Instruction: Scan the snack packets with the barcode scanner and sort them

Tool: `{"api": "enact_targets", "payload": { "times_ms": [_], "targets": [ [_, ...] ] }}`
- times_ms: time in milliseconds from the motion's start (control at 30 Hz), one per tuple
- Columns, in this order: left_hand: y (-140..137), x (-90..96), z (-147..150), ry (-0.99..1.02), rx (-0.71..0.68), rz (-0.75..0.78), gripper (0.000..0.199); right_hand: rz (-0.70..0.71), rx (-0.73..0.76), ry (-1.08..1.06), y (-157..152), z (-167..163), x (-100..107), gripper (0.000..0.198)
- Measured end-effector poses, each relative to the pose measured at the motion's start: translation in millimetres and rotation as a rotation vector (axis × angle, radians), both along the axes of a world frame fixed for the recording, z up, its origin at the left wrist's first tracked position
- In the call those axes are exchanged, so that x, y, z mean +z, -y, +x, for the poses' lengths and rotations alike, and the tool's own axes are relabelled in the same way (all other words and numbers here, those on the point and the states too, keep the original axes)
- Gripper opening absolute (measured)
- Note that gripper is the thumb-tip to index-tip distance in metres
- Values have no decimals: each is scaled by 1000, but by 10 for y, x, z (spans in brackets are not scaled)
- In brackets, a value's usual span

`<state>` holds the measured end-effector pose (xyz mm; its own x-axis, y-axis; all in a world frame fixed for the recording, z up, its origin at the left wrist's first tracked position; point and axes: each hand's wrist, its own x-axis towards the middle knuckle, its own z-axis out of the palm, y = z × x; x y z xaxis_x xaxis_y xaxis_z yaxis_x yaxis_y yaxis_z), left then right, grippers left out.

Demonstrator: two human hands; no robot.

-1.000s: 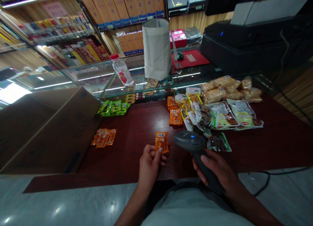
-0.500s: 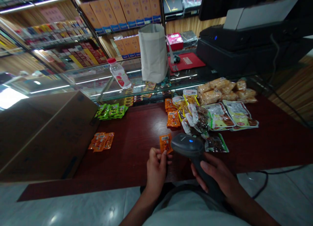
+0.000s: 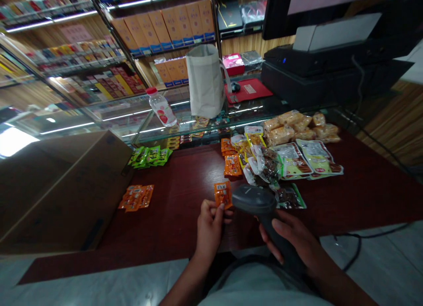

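Orange, probably light, soft and slippery, the packet [image 3: 222,192] is being pinched sensibly at its lower edge by the left hand [image 3: 210,222] beside the scanner [image 3: 254,199] the right hand [image 3: 295,231] is gripping.

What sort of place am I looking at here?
Probably a small shop's checkout counter. The right hand holds a handheld barcode scanner, a glass display counter stands beyond the packaged snacks, and wall shelving behind it holds rows of boxes.
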<state>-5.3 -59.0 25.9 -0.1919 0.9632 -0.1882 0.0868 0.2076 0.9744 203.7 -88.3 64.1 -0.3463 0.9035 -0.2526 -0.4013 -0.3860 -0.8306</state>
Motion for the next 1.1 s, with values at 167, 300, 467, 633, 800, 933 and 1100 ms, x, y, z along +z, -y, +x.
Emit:
{"api": "enact_targets", "payload": {
  "times_ms": [167, 300, 467, 633, 800, 933, 1100],
  "targets": [
    [-557, 110, 52, 255, -52, -31, 40, -62, -150, -47, -64, 93, 19, 39],
    [-1060, 216, 186, 313, -105, -89, 34, -50, -235, -37, -70, 172, 19, 39],
    [-1397, 190, 325, 237, -124, -195, 30, -64, -266, -64, -6, 202, -49, 41],
    [-1340, 154, 298, 97, -130, -127, 71, -132, -271, -41, 49, 209, -116, 43],
    [-949, 173, -213, -445, -32, 146, 54, -191, -254, -31, 65, 254, -124, 49],
    [-620, 187, -1117, -1117, 288, 260, 41, -206, -227, 80, 42, 258, -26, 53],
    [-394, 172, -2137, -1509, 365, -74, 41, -221, -262, 109, 6, 186, -4, 48]
  ]
}}
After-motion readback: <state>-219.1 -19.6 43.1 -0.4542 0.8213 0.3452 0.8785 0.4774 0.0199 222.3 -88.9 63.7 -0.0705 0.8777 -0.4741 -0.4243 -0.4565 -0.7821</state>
